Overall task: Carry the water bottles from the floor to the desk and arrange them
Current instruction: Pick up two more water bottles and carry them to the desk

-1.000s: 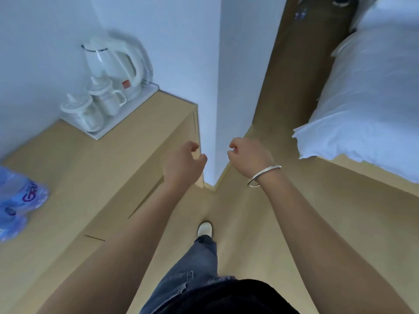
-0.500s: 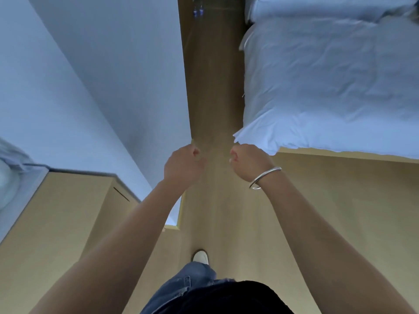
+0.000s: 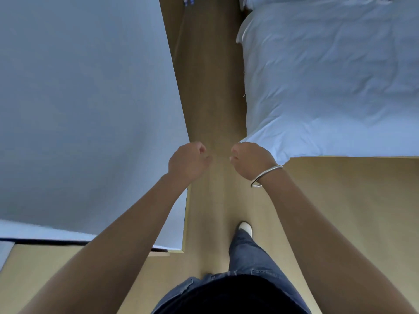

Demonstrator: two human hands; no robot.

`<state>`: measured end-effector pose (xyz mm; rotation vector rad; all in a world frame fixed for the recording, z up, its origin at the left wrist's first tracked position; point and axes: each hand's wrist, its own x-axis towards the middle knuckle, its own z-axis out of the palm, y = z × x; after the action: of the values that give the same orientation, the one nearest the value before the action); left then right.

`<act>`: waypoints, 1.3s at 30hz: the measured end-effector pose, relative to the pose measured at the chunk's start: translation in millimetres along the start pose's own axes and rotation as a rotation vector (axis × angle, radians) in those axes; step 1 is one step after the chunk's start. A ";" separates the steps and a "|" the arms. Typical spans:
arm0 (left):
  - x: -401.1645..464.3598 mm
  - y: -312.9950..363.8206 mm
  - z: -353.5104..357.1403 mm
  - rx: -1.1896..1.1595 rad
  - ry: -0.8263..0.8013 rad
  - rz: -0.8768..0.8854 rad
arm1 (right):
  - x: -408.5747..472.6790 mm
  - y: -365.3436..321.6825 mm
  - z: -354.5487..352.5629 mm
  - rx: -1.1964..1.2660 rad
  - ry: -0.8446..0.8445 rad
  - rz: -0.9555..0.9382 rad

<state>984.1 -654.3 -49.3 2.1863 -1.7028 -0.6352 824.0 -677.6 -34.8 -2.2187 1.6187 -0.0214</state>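
My left hand point(image 3: 187, 162) and my right hand point(image 3: 249, 160) hang side by side in front of me, both loosely curled and holding nothing. A silver bangle circles the right wrist. Far down the corridor, at the top edge, a few water bottles point(image 3: 188, 0) with blue labels stand on the wooden floor point(image 3: 210, 87). They are small and partly cut off. A corner of the light wooden desk point(image 3: 45, 268) shows at the lower left, under my left forearm.
A white wall point(image 3: 90, 98) runs along the left of the narrow corridor. A bed with white bedding point(image 3: 328, 75) fills the right side. My leg in blue jeans and a white shoe point(image 3: 245, 227) steps forward on the floor.
The view has swung right, away from the desk. The kettle tray and the bottles on the desk have left the frame. The corridor, bed and distant bottles now lie ahead. Both hands stay curled.
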 end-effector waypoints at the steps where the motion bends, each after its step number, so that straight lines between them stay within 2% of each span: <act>1: 13.4 5.1 1.7 -0.003 -0.002 -0.005 | 13.0 6.5 -2.2 0.003 -0.003 0.000; 13: 187.4 99.2 12.5 -0.018 -0.009 -0.071 | 176.4 119.9 -76.9 0.018 -0.016 -0.008; 19: 254.6 121.8 16.1 -0.011 -0.020 -0.110 | 242.4 157.3 -96.2 0.063 -0.030 -0.014; 26: 351.9 136.8 23.5 -0.003 -0.049 -0.061 | 331.5 185.0 -112.1 0.060 -0.061 -0.010; 39: 638.7 171.2 1.5 -0.007 -0.115 -0.026 | 568.8 210.9 -178.3 0.007 -0.108 0.113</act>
<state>968.6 -1315.1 -69.1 2.2099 -1.7271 -0.7871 777.7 -1307.7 -59.9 -2.0820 1.6796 0.1216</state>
